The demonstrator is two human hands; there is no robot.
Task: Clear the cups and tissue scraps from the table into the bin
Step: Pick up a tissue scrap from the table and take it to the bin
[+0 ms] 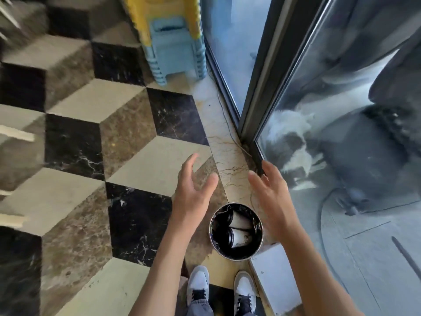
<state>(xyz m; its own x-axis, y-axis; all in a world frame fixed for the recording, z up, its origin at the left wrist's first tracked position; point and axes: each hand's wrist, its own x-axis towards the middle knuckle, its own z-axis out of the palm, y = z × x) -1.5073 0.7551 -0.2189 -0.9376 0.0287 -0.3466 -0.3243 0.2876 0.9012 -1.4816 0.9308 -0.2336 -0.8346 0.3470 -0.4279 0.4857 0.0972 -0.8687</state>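
Note:
A small round bin (237, 255) with a black liner stands on the floor just ahead of my shoes. Two pale cups with black lids lie on their sides inside it, one (239, 220) above the other (239, 237). My left hand (193, 187) hovers above and left of the bin, fingers spread, holding nothing. My right hand (270, 190) hovers above and right of it, also spread and empty. No table or tissue scraps are in view.
Glass doors with a dark frame (257, 106) run along the right. Stacked blue and yellow plastic stools (175, 49) stand at the top by the glass. A white flat board (278, 277) lies right of the bin. Patterned marble floor (91, 156) stretches left.

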